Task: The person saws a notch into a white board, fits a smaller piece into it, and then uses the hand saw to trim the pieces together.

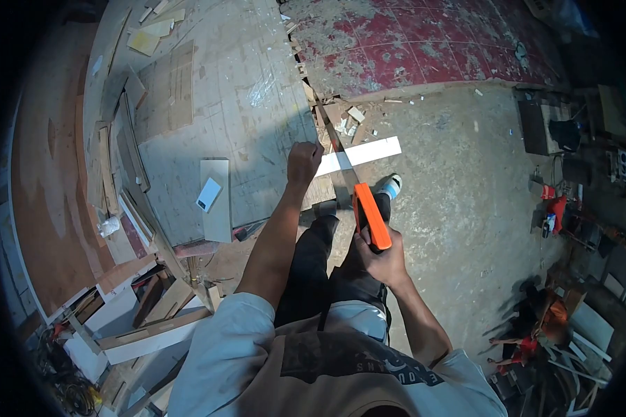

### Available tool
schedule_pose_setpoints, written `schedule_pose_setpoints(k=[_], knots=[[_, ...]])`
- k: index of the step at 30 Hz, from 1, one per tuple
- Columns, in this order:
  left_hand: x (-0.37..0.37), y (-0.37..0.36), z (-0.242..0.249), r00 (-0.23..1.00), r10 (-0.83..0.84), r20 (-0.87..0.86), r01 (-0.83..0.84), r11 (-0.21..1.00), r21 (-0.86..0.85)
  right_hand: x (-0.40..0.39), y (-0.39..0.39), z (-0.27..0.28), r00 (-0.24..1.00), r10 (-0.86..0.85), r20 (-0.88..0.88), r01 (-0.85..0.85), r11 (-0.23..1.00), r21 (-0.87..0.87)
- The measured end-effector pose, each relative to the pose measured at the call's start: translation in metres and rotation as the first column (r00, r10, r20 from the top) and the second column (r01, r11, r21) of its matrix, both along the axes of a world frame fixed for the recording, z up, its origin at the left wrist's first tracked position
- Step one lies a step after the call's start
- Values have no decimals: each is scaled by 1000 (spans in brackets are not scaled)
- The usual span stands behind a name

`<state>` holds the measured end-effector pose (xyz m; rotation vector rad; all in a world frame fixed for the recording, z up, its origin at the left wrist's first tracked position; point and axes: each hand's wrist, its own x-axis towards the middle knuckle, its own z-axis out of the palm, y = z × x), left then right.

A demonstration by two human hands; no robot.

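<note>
My right hand is closed around the orange handle of a handsaw. The saw's long blade points up and to the left, across a white board that juts out past the edge of the wooden work surface. At the board's left end, by the surface's edge, my left hand has its fingers closed; the board's end is hidden near it. Whether the fingers grip the board or rest on it is hard to make out.
A phone lies on a pale panel at the left. Wood offcuts are scattered beyond the board. My shoe is on the concrete floor below it. Stacked boards fill the lower left; tools and another person are at the right.
</note>
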<state>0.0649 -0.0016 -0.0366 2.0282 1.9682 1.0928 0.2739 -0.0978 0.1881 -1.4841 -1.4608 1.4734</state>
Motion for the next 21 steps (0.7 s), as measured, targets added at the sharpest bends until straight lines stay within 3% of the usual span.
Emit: schedule_pose_setpoints(k=[5,10,21], knots=[[4,3,3,999,34,-9,-35,997,-67,-11,1,-3,1000,20,-3,-20,1000,3],[4,4,4,975,98,-201,-114,991,-71,-19,5,-10,999,40,-14,-40,999,-31],[-1,2,2,974,34,-222,-56,994,-97,-34,14,-2,992,110,60,-108,994,-31]])
